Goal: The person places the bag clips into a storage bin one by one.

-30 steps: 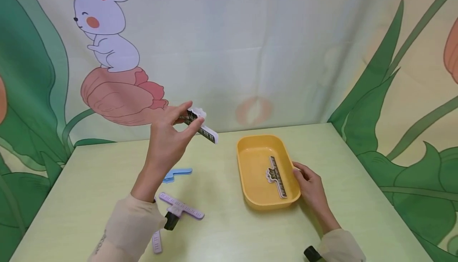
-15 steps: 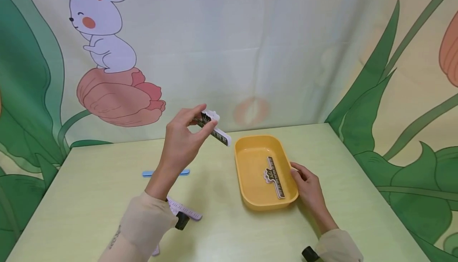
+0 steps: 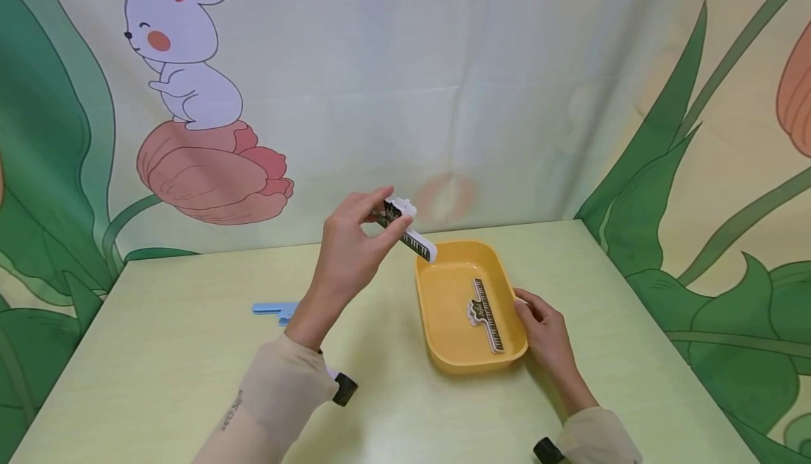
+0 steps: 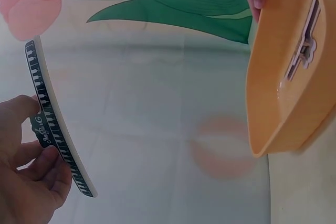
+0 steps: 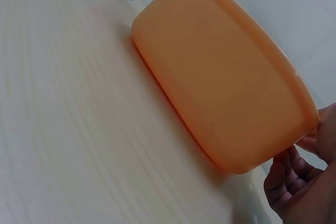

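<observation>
Blue clip (image 3: 272, 308) partly behind left wrist (image 3: 317, 320)

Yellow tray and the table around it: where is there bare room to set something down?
Free: the yellow tray left of its piano-print clip; the table left of the blue clip and right of the right hand. Crowded: around the left sleeve, near the blue clip.

– Smooth plastic for the tray (image 3: 446, 327), slightly glossy inside?
– Yes; plastic for the clip (image 3: 419, 244) too. Behind?
– Matt, creased cloth for the backdrop (image 3: 355, 98); smooth, wood-grained finish on the table (image 5: 79, 119).
</observation>
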Demonstrator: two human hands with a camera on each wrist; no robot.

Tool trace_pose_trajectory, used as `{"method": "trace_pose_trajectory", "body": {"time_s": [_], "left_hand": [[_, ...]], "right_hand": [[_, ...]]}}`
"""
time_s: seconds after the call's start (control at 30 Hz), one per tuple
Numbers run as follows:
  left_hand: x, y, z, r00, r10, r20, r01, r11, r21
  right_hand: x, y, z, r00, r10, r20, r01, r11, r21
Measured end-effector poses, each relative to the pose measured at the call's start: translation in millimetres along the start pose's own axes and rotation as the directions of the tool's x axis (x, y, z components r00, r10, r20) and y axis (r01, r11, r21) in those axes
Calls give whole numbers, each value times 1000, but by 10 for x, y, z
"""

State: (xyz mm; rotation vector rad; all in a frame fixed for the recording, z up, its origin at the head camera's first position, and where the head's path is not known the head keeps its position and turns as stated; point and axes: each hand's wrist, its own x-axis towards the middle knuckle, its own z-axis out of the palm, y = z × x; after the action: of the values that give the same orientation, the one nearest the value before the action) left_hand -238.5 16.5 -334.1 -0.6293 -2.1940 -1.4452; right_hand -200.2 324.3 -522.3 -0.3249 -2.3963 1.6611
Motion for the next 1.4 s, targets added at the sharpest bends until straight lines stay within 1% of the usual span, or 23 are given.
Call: {"method": "trace_pose_trajectory", "body": {"time_s": [0.17,0.37,0.5,0.63,0.87,0.97,1.17,1.4], "left_hand": [[5,-1,68,1000,8,6,-8,1000,-7],[-8,-51,169,1000,3,25,-3,1000,5],[-19,-83,270,999,11,42,-10,1000,-9],[-37,-86,382,997,26,68,-24,999,-31],[-67,-111,573,991,44,127,-38,998,-50],[-74,-125,645,987,43,154,-34,998,-60],[-91,-154,785,976,40,216,-32,999,-42],[-109,-162,939,949,31,313,-28,1000,-14]], "right_hand": [[-4,-1,-7,1000,-6,-3,6,1000,3],[0,-2,-15,1000,-16,-5,16,1000,2],[6,2,-16,1000,-8,-2,8,1000,4],[6,-2,-15,1000,-7,1,7,1000,7],[7,-14,-10,1000,-13,0,13,1000,17],[8,-15,-10,1000,-20,0,20,1000,19],[4,-28,-25,999,-46,-6,46,999,27],[-10,-41,-34,999,-34,3,34,999,38]]}}
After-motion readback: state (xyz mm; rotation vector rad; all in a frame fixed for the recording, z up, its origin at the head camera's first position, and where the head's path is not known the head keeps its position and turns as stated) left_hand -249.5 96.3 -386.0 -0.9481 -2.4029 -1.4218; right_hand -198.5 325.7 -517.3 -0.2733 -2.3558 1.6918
